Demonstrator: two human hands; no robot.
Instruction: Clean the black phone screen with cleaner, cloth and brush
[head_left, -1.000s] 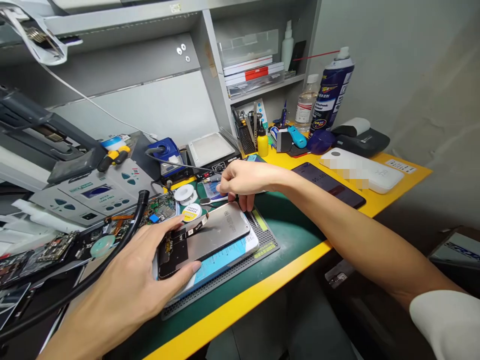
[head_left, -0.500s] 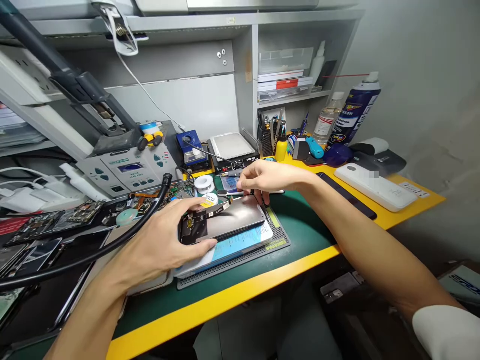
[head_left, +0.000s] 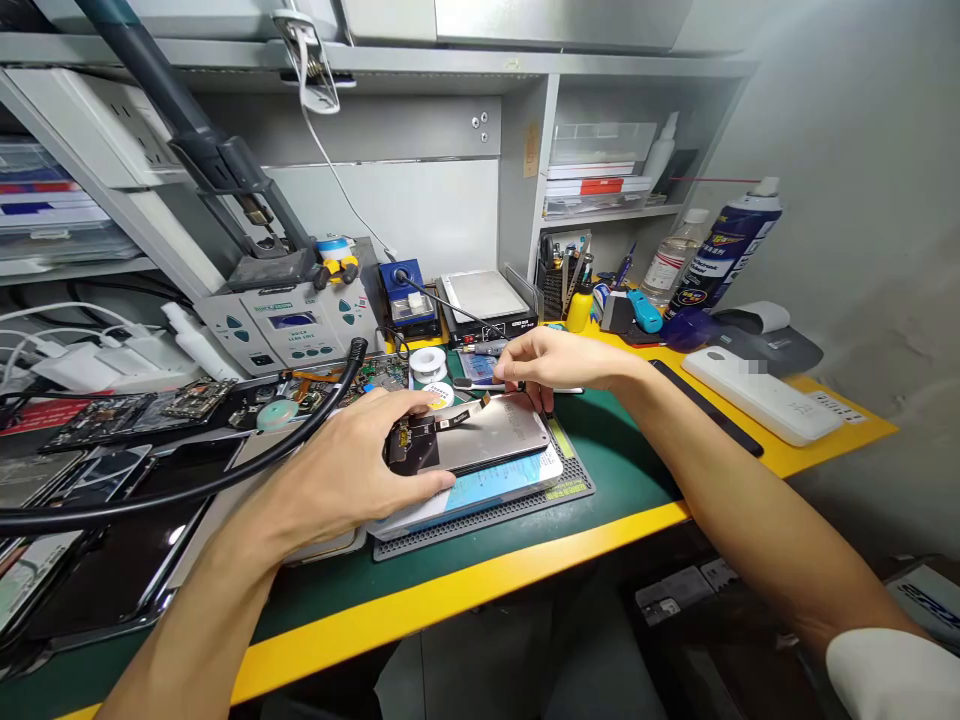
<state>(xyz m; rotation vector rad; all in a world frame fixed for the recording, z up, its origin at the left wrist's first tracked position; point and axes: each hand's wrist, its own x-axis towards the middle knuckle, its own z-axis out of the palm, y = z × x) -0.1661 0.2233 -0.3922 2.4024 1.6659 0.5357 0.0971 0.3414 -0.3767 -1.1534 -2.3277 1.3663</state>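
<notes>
My left hand (head_left: 367, 455) grips the left end of a phone screen (head_left: 499, 440), thumb on the near edge and fingers at the far side. The screen's metallic back faces up, and a thin flex cable (head_left: 463, 414) rises from it. Under the screen is a white and blue box (head_left: 480, 492), lying on a grey perforated mat (head_left: 577, 484). At the screen's far right edge is my right hand (head_left: 536, 362), its fingers bent and closed together. Whatever lies between those fingertips is hidden from me.
A black hose (head_left: 300, 445) arcs over phone parts on the left. Behind the hands stand a solder reel (head_left: 429, 364), a hot-air station (head_left: 292, 325) and a hot plate (head_left: 484, 300). A black phone (head_left: 712, 410) and a white device (head_left: 757, 398) lie right of my right forearm.
My view has turned, so the bench and both hands sit further right in the picture. Both hands keep nearly the same pose at the screen.
</notes>
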